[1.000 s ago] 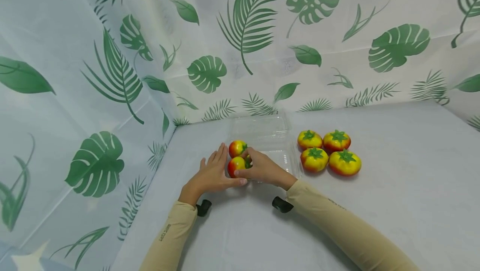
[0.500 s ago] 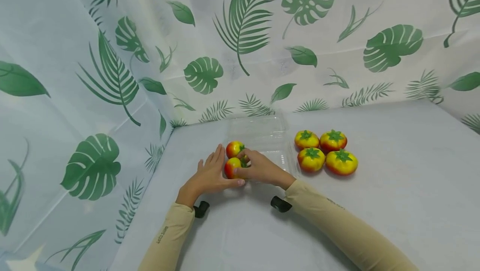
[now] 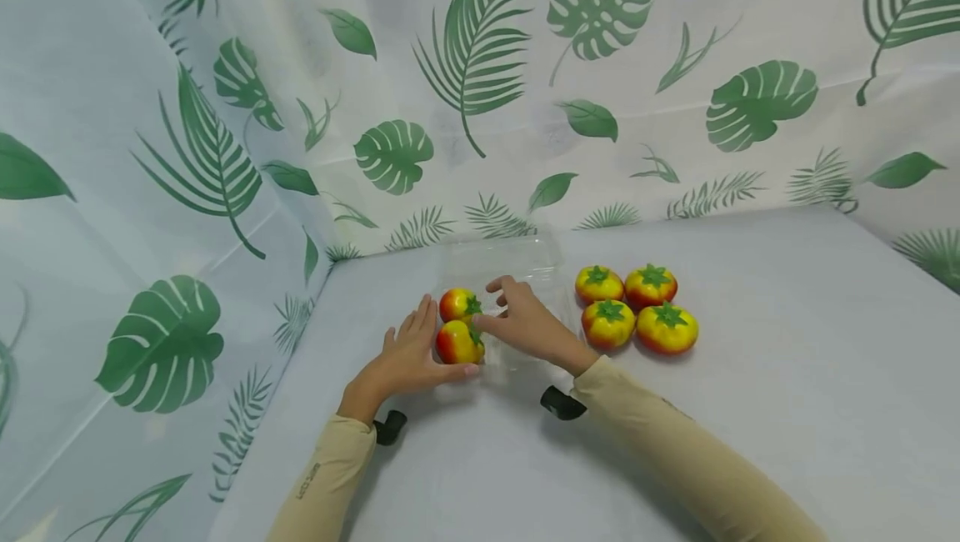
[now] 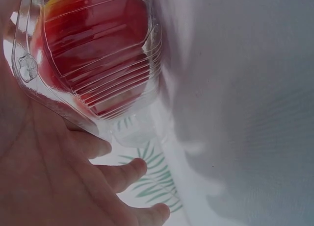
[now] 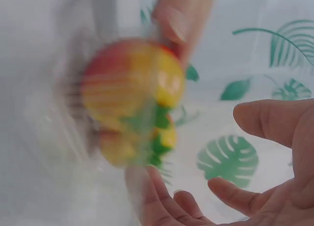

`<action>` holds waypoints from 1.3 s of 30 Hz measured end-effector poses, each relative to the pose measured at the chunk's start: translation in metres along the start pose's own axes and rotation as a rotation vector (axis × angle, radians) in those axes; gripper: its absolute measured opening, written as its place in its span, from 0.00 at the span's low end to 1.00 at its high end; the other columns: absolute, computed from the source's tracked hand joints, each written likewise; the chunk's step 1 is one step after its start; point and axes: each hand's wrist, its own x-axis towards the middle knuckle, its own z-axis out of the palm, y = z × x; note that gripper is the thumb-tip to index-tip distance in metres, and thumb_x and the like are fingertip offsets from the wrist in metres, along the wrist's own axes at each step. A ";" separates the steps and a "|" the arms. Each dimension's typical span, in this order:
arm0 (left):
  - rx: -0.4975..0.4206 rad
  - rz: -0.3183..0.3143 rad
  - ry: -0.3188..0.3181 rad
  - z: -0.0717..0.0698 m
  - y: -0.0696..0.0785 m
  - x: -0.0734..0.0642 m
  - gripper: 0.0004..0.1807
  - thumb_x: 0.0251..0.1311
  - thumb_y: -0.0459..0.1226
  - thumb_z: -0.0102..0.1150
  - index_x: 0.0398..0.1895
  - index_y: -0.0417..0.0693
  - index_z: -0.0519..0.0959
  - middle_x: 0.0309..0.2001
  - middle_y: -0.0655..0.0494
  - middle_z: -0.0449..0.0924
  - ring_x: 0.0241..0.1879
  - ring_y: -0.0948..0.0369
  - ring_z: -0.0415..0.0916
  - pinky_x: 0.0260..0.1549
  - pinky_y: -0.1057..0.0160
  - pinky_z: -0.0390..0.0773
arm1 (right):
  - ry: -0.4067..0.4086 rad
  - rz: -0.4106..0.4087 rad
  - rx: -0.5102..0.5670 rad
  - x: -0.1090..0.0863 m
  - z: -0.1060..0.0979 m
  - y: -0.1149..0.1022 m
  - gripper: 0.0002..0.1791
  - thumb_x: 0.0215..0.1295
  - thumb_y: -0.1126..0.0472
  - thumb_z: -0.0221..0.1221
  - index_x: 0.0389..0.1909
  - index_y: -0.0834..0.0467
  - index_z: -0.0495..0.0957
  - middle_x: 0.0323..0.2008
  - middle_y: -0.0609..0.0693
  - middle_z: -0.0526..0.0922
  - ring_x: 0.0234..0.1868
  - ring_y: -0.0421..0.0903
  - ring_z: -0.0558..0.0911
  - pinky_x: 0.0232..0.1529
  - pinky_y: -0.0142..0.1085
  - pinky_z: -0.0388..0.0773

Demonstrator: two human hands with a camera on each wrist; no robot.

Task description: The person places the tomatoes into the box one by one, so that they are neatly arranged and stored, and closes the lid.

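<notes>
Beige sleeves lead to two hands at a clear plastic box (image 3: 517,308) on the tabletop (image 3: 750,409). The left hand (image 3: 405,354) lies flat, fingers straight, against the box's side by the near tomato (image 3: 459,343); the right hand (image 3: 525,323) hovers with loose, empty fingers beside the far tomato (image 3: 459,305). Both tomatoes sit inside. A firm push on the light box could slide it and roll them out. Four more tomatoes (image 3: 636,308) wait beyond.
</notes>
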 end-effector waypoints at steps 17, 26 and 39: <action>-0.017 -0.020 0.025 0.006 -0.001 0.003 0.72 0.61 0.75 0.59 0.87 0.36 0.34 0.87 0.44 0.25 0.85 0.42 0.30 0.76 0.29 0.35 | 0.054 0.069 0.115 -0.014 -0.077 -0.008 0.41 0.78 0.49 0.62 0.82 0.59 0.55 0.76 0.67 0.58 0.70 0.66 0.73 0.67 0.61 0.75; -0.009 0.000 0.059 0.008 -0.002 0.004 0.72 0.62 0.74 0.58 0.86 0.35 0.34 0.87 0.44 0.26 0.85 0.42 0.31 0.76 0.29 0.36 | 0.111 0.099 0.061 -0.027 -0.124 0.001 0.46 0.78 0.45 0.62 0.86 0.55 0.52 0.80 0.66 0.57 0.77 0.67 0.65 0.71 0.63 0.69; -0.015 -0.005 0.050 0.007 0.000 0.004 0.73 0.60 0.76 0.59 0.86 0.36 0.35 0.87 0.44 0.27 0.85 0.42 0.32 0.76 0.29 0.35 | 0.096 0.137 -0.028 -0.043 -0.177 0.035 0.46 0.80 0.38 0.55 0.87 0.54 0.51 0.81 0.68 0.56 0.73 0.72 0.67 0.71 0.70 0.64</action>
